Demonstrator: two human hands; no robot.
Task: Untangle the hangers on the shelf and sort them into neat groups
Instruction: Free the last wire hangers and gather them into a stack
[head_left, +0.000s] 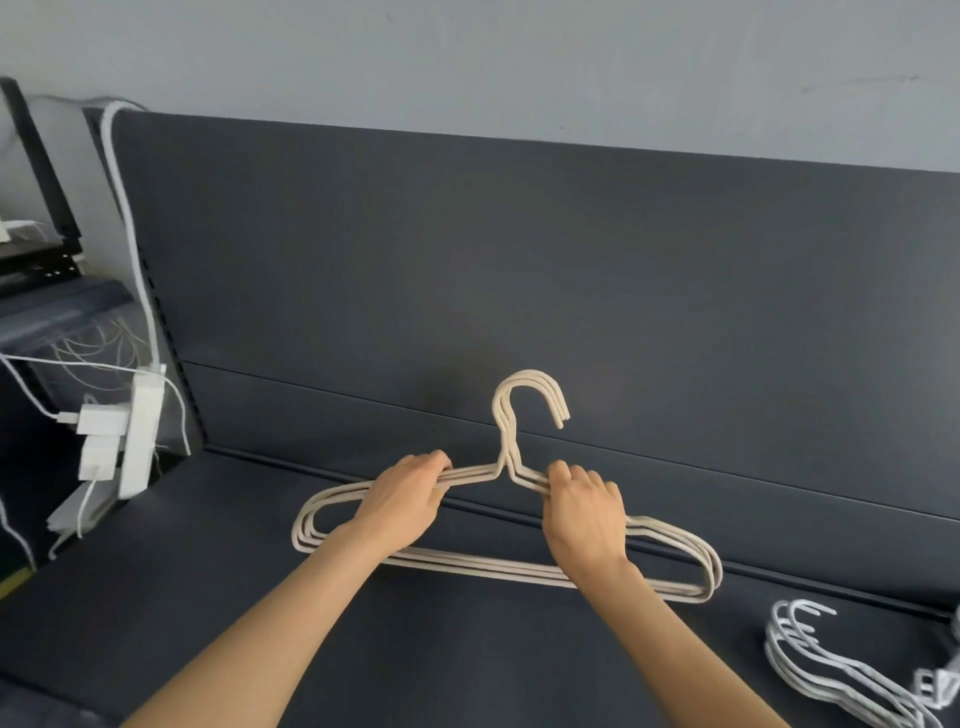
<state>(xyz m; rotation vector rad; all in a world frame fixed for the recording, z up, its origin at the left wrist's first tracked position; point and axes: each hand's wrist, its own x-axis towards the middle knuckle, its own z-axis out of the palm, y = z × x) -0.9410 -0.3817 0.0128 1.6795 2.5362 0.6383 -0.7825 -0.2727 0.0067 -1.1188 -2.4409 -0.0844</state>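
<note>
A stack of beige hangers (519, 569) stands aligned against the dark back panel, hooks (530, 387) pointing up and curling right, bottom bars resting on the dark shelf (260, 597). My left hand (408, 501) grips the left shoulder bars of the stack near the neck. My right hand (584, 512) grips the right shoulder bars. A second group of white hangers (831, 670) lies flat on the shelf at the lower right, apart from both hands.
A white power strip (137, 431) with plugged adapters and cables hangs at the shelf's left end. A thick white cable (130, 218) runs up the panel's left edge. Another dark shelf unit with wires stands at far left.
</note>
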